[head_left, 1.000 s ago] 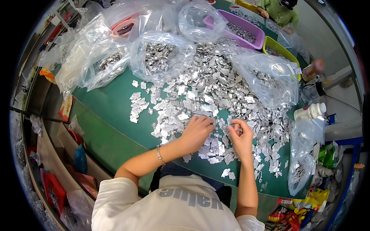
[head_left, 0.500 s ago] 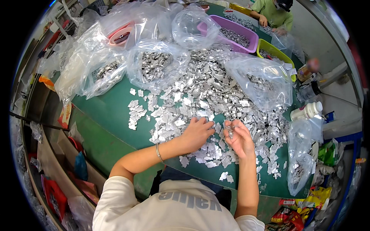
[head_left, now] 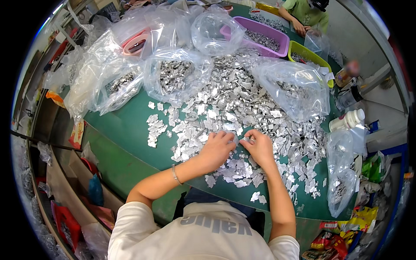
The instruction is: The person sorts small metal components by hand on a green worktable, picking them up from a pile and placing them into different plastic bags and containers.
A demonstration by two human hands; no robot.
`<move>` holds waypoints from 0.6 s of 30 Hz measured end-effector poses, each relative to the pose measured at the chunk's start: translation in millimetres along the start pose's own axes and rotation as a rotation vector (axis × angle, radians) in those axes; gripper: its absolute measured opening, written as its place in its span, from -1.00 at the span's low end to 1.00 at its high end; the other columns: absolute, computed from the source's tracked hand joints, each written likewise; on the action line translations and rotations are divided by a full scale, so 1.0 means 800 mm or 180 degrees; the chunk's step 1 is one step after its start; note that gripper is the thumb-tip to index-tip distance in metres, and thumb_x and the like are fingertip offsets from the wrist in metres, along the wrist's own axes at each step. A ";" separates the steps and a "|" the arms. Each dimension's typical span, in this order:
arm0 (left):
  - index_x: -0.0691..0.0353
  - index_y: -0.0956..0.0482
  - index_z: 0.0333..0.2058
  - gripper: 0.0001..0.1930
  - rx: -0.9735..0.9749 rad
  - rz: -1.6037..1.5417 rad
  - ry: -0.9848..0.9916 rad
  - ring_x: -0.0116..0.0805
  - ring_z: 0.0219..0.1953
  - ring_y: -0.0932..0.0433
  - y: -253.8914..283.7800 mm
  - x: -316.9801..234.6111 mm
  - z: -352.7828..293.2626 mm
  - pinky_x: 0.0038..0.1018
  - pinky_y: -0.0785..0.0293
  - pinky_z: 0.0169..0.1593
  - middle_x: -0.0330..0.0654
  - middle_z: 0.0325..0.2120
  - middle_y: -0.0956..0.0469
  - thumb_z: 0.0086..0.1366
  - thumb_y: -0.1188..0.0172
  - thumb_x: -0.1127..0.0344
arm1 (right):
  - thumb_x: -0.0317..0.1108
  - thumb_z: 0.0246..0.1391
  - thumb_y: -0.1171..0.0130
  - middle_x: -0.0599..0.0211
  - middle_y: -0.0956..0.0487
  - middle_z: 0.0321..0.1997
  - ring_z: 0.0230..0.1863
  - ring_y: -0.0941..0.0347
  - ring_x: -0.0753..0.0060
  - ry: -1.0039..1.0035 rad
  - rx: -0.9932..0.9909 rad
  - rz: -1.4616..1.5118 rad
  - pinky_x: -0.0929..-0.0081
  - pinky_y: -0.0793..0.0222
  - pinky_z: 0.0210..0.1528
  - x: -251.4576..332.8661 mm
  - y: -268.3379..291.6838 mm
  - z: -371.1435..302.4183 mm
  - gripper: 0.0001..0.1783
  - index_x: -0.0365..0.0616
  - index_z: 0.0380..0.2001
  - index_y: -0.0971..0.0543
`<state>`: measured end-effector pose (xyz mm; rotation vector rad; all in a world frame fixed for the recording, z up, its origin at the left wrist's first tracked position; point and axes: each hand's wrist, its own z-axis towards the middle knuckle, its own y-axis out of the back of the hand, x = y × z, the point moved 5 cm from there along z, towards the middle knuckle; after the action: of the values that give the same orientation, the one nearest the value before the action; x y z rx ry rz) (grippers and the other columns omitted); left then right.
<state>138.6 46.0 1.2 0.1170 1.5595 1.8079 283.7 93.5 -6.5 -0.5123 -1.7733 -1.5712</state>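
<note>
A wide heap of small flat silver metal pieces spreads across the green table. My left hand is at the heap's near edge, its fingers bent down over the pieces; what they grip, if anything, is hidden beneath them. Just to its right, my right hand pinches a small silver metal piece between thumb and fingers. The fingertips of both hands are close together. More flat pieces lie between my forearms, and a separate small cluster lies left of the heap.
Clear plastic bags of metal pieces stand behind the heap, another bag on its right. Farther back are a purple basin and a yellow-green basin. A white bottle is at the right edge. A person in green sits across.
My right hand has turned from palm-up to palm-down and moved left, toward my left hand. The left hand stays in nearly the same place. Across the table, the person's hands have shifted.
</note>
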 end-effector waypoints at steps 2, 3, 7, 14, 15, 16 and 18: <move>0.13 -0.50 -0.31 -0.77 -0.0008 -0.0010 0.0042 -0.23 -0.10 -0.32 0.007 0.002 -0.003 -0.32 -0.18 -0.12 -0.21 -0.19 -0.37 -0.01 -0.17 0.49 | -0.25 -0.10 -0.33 0.50 -0.45 -0.68 -0.66 -0.39 0.37 -0.0205 0.0381 0.1433 0.52 -0.29 -0.56 -0.015 0.007 -0.003 -0.74 -0.12 -0.41 -0.50; 0.13 -0.50 -0.30 -0.76 -0.0020 -0.0049 0.0030 -0.23 -0.10 -0.32 0.007 0.003 -0.004 -0.33 -0.18 -0.12 -0.21 -0.20 -0.37 -0.01 -0.17 0.49 | -0.22 0.05 -0.21 0.52 -0.42 -0.58 -0.63 -0.31 0.50 -0.0807 0.0912 0.2550 0.65 -0.20 -0.58 -0.019 0.010 -0.014 -0.76 -0.16 -0.33 -0.49; 0.16 -0.51 -0.28 -0.73 -0.0080 -0.0385 0.0021 -0.22 -0.12 -0.32 0.010 -0.008 -0.003 -0.34 -0.18 -0.13 -0.22 -0.23 -0.38 -0.03 -0.14 0.52 | -0.15 0.20 0.01 0.31 -0.44 -0.37 -0.52 -0.34 0.53 -0.1643 0.0548 0.5220 0.65 -0.17 -0.59 0.012 0.020 -0.047 -0.70 -0.20 -0.30 -0.46; 0.18 -0.53 -0.24 -0.64 0.0047 -0.0381 -0.0361 -0.20 -0.15 -0.33 0.017 -0.025 -0.016 -0.35 -0.22 -0.16 -0.17 -0.19 -0.39 -0.11 -0.13 0.54 | -0.25 0.02 -0.23 0.49 -0.35 -0.74 -0.68 -0.28 0.66 -0.0167 0.0812 0.1608 0.62 -0.18 -0.61 -0.004 0.008 -0.084 -0.79 -0.17 -0.37 -0.56; 0.19 -0.53 -0.24 -0.64 0.0114 -0.0264 -0.0382 -0.20 -0.15 -0.33 0.014 -0.025 -0.018 -0.35 -0.22 -0.16 -0.16 -0.20 -0.39 -0.12 -0.14 0.53 | -0.26 -0.12 -0.32 0.38 -0.41 -0.74 -0.70 -0.35 0.50 -0.0233 0.0947 0.0865 0.50 -0.24 -0.61 0.007 0.011 -0.092 -0.77 -0.09 -0.36 -0.58; 0.20 -0.54 -0.24 -0.64 0.0180 -0.0147 -0.0419 -0.20 -0.16 -0.33 0.012 -0.024 -0.019 -0.34 -0.22 -0.16 -0.16 -0.20 -0.38 -0.13 -0.14 0.53 | -0.26 -0.13 -0.32 0.34 -0.44 -0.73 -0.67 -0.39 0.42 0.0052 0.0871 0.0434 0.45 -0.26 -0.59 0.015 0.009 -0.095 -0.77 -0.07 -0.36 -0.58; 0.23 -0.53 -0.27 -0.66 0.0355 0.0066 -0.0490 -0.20 -0.17 -0.33 0.010 -0.025 -0.016 -0.35 -0.24 -0.18 -0.16 -0.22 -0.37 -0.14 -0.15 0.52 | -0.25 -0.16 -0.31 0.27 -0.48 -0.71 -0.62 -0.46 0.26 0.0607 0.0706 -0.0428 0.34 -0.31 -0.56 0.030 0.003 -0.100 -0.76 -0.03 -0.35 -0.59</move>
<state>142.8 23.9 12.6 0.3187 1.5535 1.6854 288.4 12.2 13.6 -0.1347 -1.8352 -1.4357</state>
